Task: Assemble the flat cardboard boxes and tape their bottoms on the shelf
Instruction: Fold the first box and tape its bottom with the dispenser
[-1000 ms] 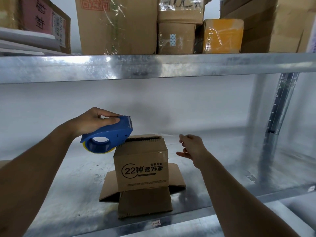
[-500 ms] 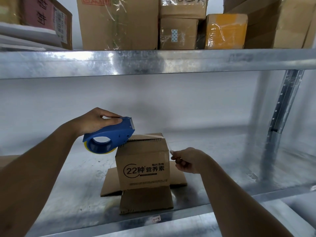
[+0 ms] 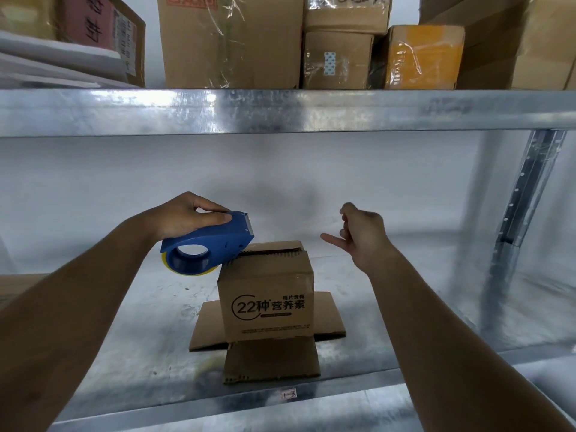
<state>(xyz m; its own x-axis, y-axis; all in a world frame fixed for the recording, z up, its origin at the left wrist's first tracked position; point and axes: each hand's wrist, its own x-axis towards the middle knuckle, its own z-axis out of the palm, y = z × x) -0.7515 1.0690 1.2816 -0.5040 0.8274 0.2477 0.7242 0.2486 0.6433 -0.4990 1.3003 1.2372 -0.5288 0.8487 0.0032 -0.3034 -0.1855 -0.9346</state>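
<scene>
Right now I see the cardboard box (image 3: 266, 294) standing upside down near the front edge of the shelf (image 3: 311, 403), its 4 lower flaps splayed flat and its bottom seam up, seemingly untaped. Just behind, my left hand (image 3: 184, 218) grips the blue tape dispenser (image 3: 207, 247), nose resting on the box's left top edge. My right hand (image 3: 361, 236) hovers right of the box with fingers curled, perhaps pinching clear tape I cannot make out, so I judge the next move is drawing tape across the seam and pressing it down.
</scene>
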